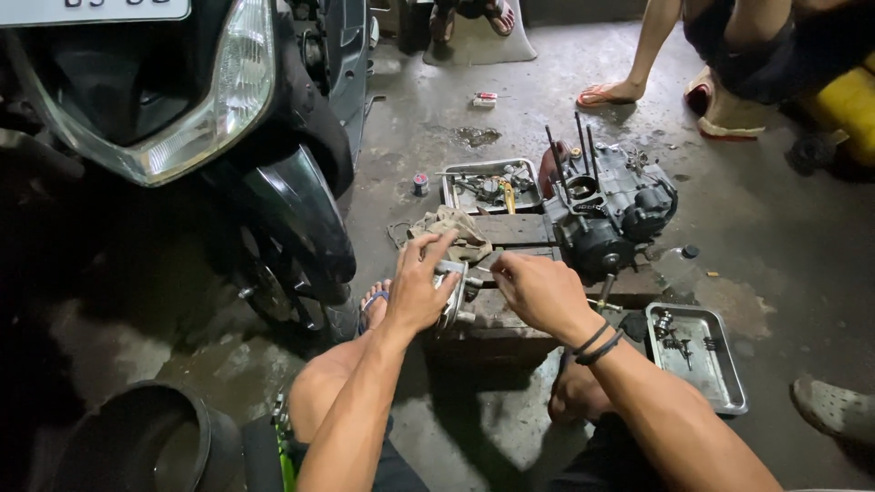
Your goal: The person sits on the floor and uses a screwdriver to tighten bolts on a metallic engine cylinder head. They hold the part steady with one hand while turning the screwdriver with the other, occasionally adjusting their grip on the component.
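An engine sits on a wooden block, trays behind and right.

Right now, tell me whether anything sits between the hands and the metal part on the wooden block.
Nothing visible does. The left hand already grips the small metal part on the wooden block, and the right hand is close beside it. The rag and engine lie behind, not between.

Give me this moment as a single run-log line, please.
left hand: holds metal part | right hand: fingers pinched beside part | support: wooden block | engine behind | parts tray right
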